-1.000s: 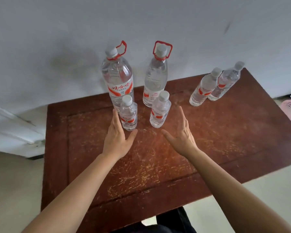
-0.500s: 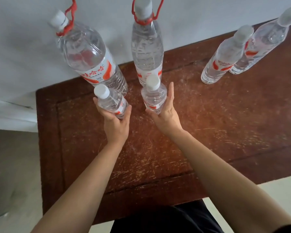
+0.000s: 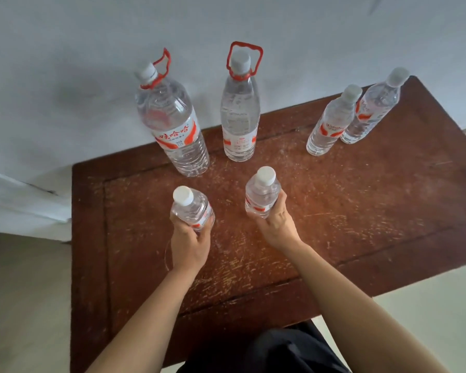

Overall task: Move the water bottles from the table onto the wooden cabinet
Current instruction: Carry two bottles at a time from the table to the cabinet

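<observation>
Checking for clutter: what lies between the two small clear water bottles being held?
Only bare scratched brown wooden top, in the head view, between the left small clear bottle and the right small clear bottle.

Left hand (image 3: 190, 246) grips left small bottle (image 3: 191, 210), right hand (image 3: 276, 224) grips right small bottle (image 3: 262, 195); both upright, white caps up, above scratched wooden table (image 3: 361, 211). At back near wall (image 3: 65, 76): left large bottle (image 3: 172, 125), right large bottle (image 3: 240, 117) (red carry handles). Far right: nearer medium bottle (image 3: 331, 122), farther medium bottle (image 3: 373, 109), close together.
</observation>
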A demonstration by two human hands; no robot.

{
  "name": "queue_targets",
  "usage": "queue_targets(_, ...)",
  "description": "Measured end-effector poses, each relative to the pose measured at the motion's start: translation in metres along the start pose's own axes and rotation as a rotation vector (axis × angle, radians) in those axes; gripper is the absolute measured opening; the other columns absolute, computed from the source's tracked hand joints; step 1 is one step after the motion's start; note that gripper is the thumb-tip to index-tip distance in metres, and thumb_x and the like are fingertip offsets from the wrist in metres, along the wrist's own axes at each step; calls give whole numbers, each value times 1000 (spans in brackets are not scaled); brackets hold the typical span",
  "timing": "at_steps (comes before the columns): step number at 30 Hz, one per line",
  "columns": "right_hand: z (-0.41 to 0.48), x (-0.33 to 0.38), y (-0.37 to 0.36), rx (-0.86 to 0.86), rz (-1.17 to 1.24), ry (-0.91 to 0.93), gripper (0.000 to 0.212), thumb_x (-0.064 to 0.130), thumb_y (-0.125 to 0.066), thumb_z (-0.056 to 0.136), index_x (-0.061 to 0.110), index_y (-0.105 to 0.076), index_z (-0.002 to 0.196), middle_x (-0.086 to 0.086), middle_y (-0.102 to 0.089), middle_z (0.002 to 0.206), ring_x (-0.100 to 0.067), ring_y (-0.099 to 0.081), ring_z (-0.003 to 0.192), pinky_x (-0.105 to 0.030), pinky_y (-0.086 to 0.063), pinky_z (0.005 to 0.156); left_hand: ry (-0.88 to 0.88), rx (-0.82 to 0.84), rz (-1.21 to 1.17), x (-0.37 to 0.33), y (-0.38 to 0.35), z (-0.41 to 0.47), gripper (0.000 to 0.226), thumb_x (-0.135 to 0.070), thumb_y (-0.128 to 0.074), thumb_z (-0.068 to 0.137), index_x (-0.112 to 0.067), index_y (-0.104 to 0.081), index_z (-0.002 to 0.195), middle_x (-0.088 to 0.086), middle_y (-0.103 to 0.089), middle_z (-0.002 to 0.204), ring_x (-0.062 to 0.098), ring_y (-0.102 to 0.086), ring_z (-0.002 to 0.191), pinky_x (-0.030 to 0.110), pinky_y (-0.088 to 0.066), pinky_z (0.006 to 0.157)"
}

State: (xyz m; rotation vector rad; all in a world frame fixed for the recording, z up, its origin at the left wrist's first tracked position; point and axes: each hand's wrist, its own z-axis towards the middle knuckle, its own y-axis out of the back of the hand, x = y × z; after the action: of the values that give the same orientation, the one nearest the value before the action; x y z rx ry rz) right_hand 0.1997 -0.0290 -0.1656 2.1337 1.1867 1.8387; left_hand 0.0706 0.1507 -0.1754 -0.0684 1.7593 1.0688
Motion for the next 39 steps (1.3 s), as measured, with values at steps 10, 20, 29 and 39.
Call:
queue_targets(10,-100,-12,-19,-98,-4,-166,78,36,-73,92,11,-19,142,-11,-52,139,-33,-58,115,-33,-38,82,-208,147,8,36,38,-67,57,-46,-63,91,-18,-43,137,11,-44,140,30,-56,123,42,-53,94)
queue_targets(20,-134,-17,-22,-80,-30,-151,82,44,-76,88,24,-18,142,-3,-54,137,-30,-59,118,-43,-49,91,-115,25,-132,23,29,-76,78,-40,-76,85,-20,-27,143,-6,-43,133,14,-53,120,23,-46,91)
queue_targets(29,-101,-23,12,149,-57,64,89,54,-73,87,31,-15,150,3,-43,152,-24,-54,130,-38,-47,96,66,-236,-107,-2,11,-113,75,-51,-63,86,-24,-21,141,8,-58,130,22,-65,110,31,-57,83)
queue_targets(39,-58,19,-13,497,-112,364,63,51,-63,95,42,-34,150,17,-57,135,-3,-59,119,-27,-49,98,492,-512,300,-17,49,-242,78,-69,-61,83,-37,-35,149,-8,-64,125,15,-65,106,38,-56,85)
